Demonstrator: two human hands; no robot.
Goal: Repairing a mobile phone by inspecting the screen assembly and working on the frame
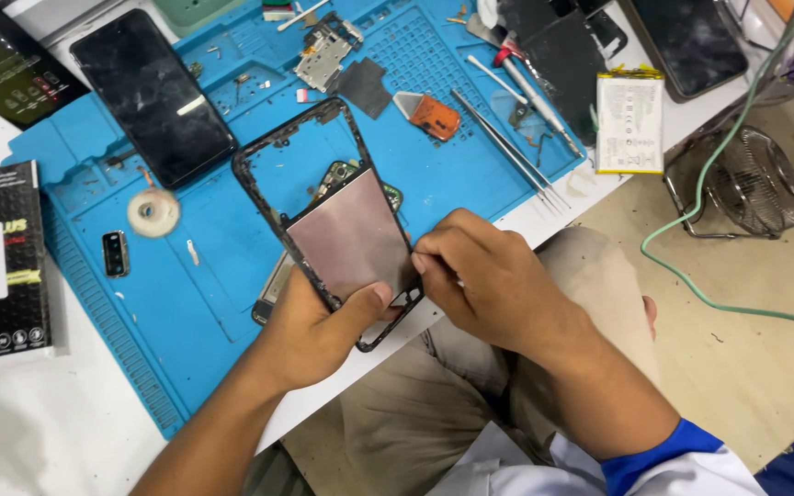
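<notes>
Here the left hand (319,326) grips the lower edge of a black phone frame with a copper-pink back plate (351,241), thumb clamped on the plate, holding it tilted above the blue silicone repair mat (204,276) on the white counter (57,422). The right hand (489,280) pinches its fingertips together at the frame's right edge. The phone looks already stripped: the upper half of the frame is open, and a white battery (629,121), metal tweezers (507,147) and a black screen panel (153,96) lie apart around it.
</notes>
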